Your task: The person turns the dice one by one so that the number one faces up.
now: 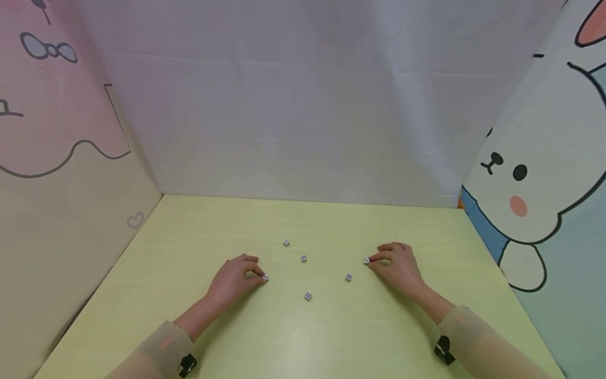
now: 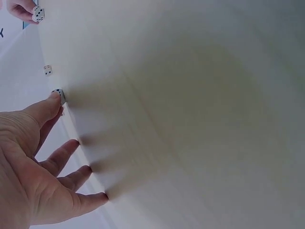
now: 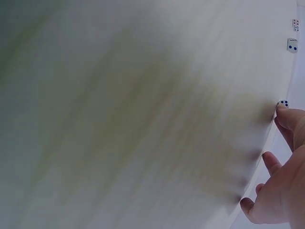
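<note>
My left hand (image 1: pixel 235 282) is low over the table, left of the middle, and pinches a small white die (image 1: pixel 265 277) between thumb and fingertip. In the left wrist view that die (image 2: pixel 59 95) shows at the thumb tip, with the other fingers spread and their tips close to the tabletop. On the other side my right hand (image 1: pixel 399 268) pinches another white die (image 1: pixel 366 261); dark pips show on this die (image 3: pixel 284 103) in the right wrist view. Between the hands lie several loose dice: a far die (image 1: pixel 286 242), a central die (image 1: pixel 303 258), a near die (image 1: pixel 307 296) and a right-hand die (image 1: pixel 348 277).
The pale yellow table (image 1: pixel 227 221) ends at a whitish back curtain (image 1: pixel 303 121). A pink and cream panel (image 1: pixel 61 210) stands along the left side, and a panel with a cartoon animal (image 1: pixel 544 173) along the right.
</note>
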{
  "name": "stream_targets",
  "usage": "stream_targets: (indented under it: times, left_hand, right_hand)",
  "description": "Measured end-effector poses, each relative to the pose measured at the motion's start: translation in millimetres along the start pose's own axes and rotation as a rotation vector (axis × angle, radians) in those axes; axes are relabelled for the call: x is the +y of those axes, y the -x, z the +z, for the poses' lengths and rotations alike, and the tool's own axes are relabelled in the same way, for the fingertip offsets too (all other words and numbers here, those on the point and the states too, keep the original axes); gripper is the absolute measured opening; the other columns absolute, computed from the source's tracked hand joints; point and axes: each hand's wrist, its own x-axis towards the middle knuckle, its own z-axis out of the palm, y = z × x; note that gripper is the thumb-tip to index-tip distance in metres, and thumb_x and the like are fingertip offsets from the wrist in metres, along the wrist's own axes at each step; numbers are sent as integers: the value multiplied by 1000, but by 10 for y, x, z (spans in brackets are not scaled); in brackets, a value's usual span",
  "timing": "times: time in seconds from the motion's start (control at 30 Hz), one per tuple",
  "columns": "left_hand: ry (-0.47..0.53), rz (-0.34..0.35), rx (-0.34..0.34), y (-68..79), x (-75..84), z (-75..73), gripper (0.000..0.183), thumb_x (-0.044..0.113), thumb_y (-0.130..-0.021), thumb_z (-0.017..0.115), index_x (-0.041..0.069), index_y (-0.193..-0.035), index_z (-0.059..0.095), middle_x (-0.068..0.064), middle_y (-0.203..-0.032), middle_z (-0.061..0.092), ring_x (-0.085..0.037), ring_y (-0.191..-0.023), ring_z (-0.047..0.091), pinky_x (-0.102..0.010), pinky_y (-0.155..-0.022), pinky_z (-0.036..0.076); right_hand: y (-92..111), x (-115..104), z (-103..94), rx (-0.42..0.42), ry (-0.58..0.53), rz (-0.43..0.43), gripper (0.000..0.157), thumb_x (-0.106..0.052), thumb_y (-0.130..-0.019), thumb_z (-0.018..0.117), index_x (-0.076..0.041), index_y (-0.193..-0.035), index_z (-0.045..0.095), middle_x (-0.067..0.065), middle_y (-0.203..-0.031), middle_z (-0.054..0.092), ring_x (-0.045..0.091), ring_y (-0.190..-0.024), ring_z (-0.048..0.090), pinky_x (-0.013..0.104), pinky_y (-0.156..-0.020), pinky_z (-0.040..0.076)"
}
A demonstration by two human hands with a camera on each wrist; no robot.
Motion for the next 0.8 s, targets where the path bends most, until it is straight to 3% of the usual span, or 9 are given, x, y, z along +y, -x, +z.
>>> stream_targets:
  times: [0.8]
  left_hand:
    - [5, -17, -6, 3, 17, 10, 6, 25, -89, 82, 20, -87, 79, -13, -132, 66, -40, -131, 54, -71, -114, 25]
  right_hand:
    - [-13, -25, -81, 7, 42, -49, 19, -25, -90, 79, -11, -104, 80, 18, -130, 63, 46, -133, 37, 64, -109, 30]
